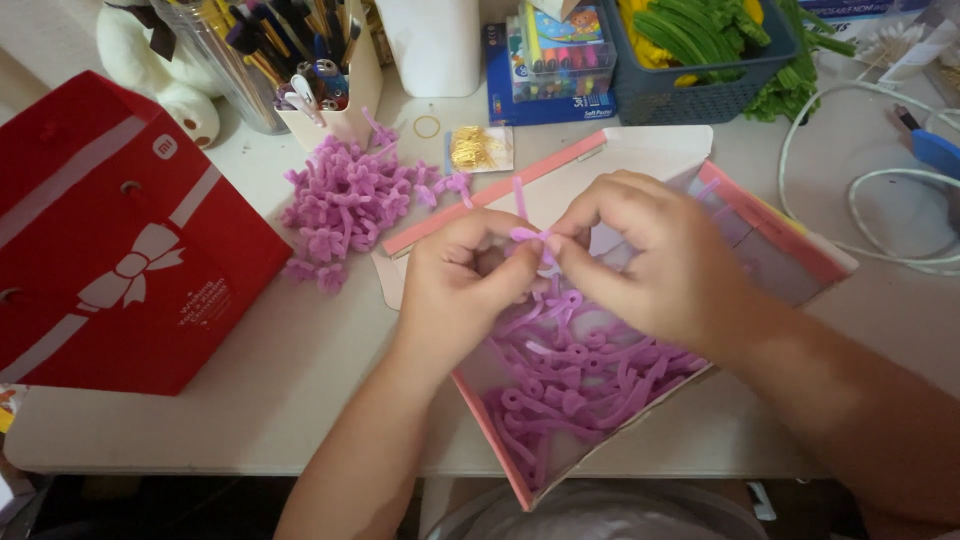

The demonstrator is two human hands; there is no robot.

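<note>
Now left hand, right hand both pinch purple pipe cleaner above box, pile at 10 o'clock; soft, light, bendy — likely best gripped near twist.

Pipe cleaner pinched between left hand and right hand: lilac. Loops in box: same lilac. Box: pink rim, pale inside. Pile of finished pieces: lilac. Bag: red, white ribbon-and-bow print. Basket: dark blue, with green and yellow stems. Table: off-white. Cable: white.
</note>
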